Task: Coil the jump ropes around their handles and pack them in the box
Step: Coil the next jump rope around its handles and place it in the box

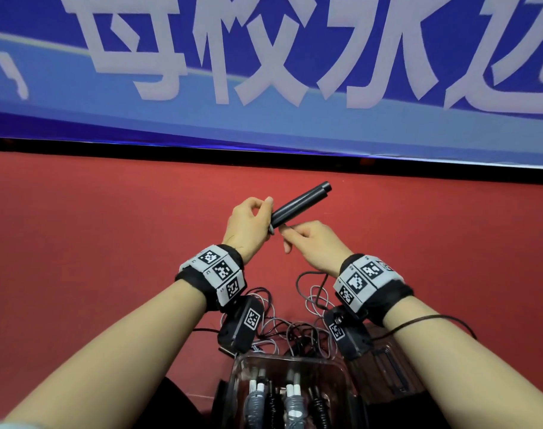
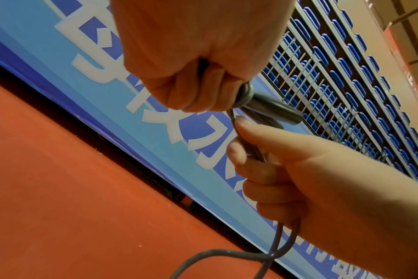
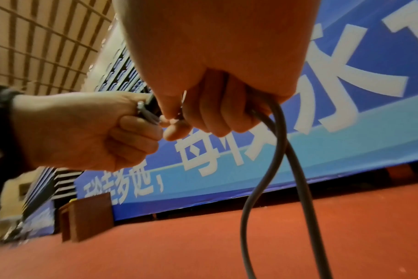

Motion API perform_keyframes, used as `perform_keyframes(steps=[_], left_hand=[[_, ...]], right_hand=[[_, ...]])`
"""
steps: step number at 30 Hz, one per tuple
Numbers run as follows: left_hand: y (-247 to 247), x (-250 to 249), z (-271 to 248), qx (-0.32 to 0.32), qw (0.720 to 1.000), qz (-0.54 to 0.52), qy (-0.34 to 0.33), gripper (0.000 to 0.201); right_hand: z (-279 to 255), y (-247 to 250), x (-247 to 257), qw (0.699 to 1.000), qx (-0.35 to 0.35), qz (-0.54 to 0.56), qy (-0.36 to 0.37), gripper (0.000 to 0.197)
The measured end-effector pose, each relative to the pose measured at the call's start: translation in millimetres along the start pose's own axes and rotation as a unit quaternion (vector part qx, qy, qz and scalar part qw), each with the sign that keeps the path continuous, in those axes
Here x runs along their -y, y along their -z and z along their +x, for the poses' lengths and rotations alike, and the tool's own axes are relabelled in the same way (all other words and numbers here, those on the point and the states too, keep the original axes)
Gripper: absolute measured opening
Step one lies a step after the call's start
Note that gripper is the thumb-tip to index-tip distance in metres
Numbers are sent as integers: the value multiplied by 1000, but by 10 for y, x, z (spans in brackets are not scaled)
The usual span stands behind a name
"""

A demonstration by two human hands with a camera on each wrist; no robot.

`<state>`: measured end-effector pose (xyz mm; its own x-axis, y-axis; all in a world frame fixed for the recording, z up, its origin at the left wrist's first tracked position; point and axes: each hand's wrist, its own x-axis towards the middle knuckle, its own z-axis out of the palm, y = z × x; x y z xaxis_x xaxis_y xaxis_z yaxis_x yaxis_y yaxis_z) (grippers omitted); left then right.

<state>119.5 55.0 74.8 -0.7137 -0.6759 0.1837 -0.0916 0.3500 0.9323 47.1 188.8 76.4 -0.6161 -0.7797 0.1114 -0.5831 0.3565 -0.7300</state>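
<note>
My left hand point(image 1: 251, 222) grips the near end of two black jump-rope handles point(image 1: 301, 204) held side by side and pointing up to the right. In the left wrist view the handles point(image 2: 272, 107) stick out past my curled fingers. Just below them, my right hand point(image 1: 313, 243) pinches the grey rope point(image 2: 251, 151) near the handle caps. From that fist point(image 3: 215, 113) the rope point(image 3: 282, 151) hangs down in a loop. A clear plastic box point(image 1: 341, 366) stands near my body and holds several coiled ropes with white and grey handles point(image 1: 292, 394).
Loose grey and black ropes point(image 1: 295, 326) lie tangled on the red floor point(image 1: 109, 243) between my forearms and the box. A blue banner with white characters point(image 1: 264, 72) runs along the far edge. A brown block point(image 3: 86, 217) stands by the banner on the left.
</note>
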Motion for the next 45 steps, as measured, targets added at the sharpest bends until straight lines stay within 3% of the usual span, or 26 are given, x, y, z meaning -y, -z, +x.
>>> perform_keyframes(steps=[6, 11, 17, 22, 29, 32, 36, 40, 45], left_hand=[[-4, 5, 25, -34, 998, 1, 59, 40], [97, 78, 110, -47, 996, 47, 65, 49], [207, 82, 33, -56, 953, 293, -56, 48], [231, 55, 49, -62, 940, 331, -57, 49], [277, -21, 80, -48, 916, 396, -46, 49], [296, 14, 76, 4, 906, 421, -54, 47], [296, 15, 41, 156, 913, 368, -86, 51], [309, -40, -9, 241, 927, 279, -67, 57], [304, -94, -89, 275, 948, 154, -33, 58]], right_hand=[[-106, -141, 199, 981, 34, -176, 76, 33], [-136, -84, 211, 983, 43, -147, 98, 30], [-128, 29, 168, 987, 58, -123, 84, 27], [-123, 101, 177, 996, 12, -63, 58, 25], [-120, 80, 246, 993, 28, -53, 102, 14], [-86, 147, 220, 982, 13, -125, 138, 20], [-52, 333, 176, 970, -32, -185, 152, 19], [-2, 453, 27, 987, -49, -97, 122, 19], [62, 447, -129, 998, -40, -12, 48, 34]])
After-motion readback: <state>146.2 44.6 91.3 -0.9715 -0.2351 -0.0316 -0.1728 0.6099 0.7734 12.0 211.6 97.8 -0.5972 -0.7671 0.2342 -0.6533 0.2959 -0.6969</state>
